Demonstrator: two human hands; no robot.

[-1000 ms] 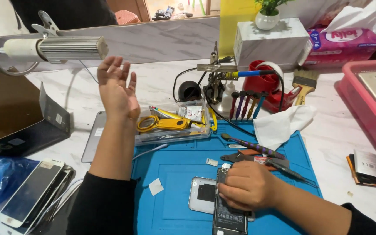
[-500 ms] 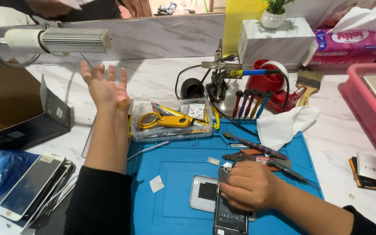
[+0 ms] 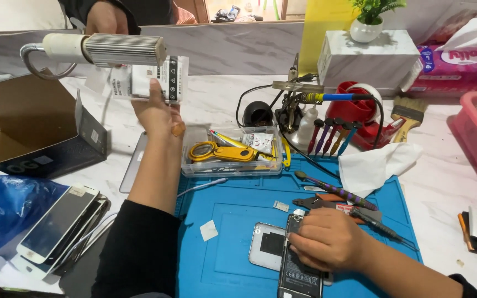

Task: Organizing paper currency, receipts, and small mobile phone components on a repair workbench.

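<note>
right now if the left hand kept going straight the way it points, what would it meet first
The left hand, holding a packet, points up and away. First in line is likely the ribbed lamp head just above, though depth is unclear and it may pass behind it.

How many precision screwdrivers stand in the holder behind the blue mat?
4: screwdrivers side by side in the holder, left to right. A soldering iron lies above; more may be hidden.

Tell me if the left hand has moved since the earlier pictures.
Yes. The left hand stays raised below the lamp but now holds a clear packet; earlier its palm was open and empty.
</note>
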